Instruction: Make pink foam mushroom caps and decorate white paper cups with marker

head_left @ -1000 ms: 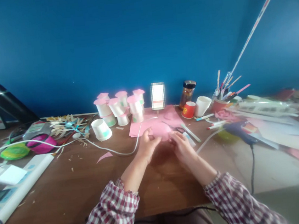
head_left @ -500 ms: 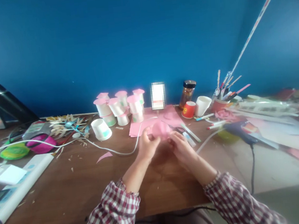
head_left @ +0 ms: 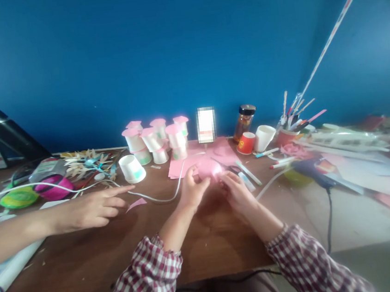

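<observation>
My left hand [head_left: 192, 192] and my right hand [head_left: 237, 192] are close together above the brown table [head_left: 87, 250]. Both pinch a small round pink paper piece [head_left: 207, 169] between their fingertips, the left at its left edge, the right at its lower right. Just behind it lies a flat pink paper sheet [head_left: 183, 163] with scissors [head_left: 223, 165] on it. Both my sleeves are red and white checked.
Another person's bare arm and hand [head_left: 86, 208] reach in from the left, a finger pointing toward a pink scrap [head_left: 135, 203]. White cups with pink tops [head_left: 155, 138] stand at the back, a white cable [head_left: 144, 197] crosses the table, and pens, cups and a jar [head_left: 244, 122] crowd the right.
Another person's arm has come in from the left edge and stretched across the table toward the pink scrap. My hands have lifted and turned the pink piece slightly.
</observation>
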Motion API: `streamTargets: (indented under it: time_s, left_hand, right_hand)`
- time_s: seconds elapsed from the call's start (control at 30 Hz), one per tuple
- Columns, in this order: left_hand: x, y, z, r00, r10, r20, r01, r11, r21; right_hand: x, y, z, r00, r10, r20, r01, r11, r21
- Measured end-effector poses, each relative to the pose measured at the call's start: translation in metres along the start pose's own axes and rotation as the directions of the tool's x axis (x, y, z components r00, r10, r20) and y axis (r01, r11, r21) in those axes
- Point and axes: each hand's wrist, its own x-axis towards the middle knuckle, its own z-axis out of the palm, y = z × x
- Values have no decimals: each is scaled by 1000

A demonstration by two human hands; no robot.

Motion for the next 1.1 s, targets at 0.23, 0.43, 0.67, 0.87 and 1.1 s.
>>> streamTargets:
  time_s: [0.23,0.43,0.67,0.87,1.1]
  left_hand:
    - [-1,1,2,1000,15,-5,-15,1000,12]
    - [-1,-3,3,1000,5,-17,-5,1000,-1]
    - [-3,-1,4,1000,-10,7,11,1000,-23]
    - [-5,1,9,1000,-1,-13,1,1000,14]
    - [-30,14,-3,996,79,35,-84,799,595]
  right_hand:
    - [0,2,1,999,-39,26,40,999,-17]
    - [-1,3,2,999,-31,21,31,999,9]
    - [0,3,3,997,-83,2,83,997,-2]
    - [-1,5,2,993,-117,-7,117,992,-37]
    - [4,9,-6,993,-114,6,113,981,-160]
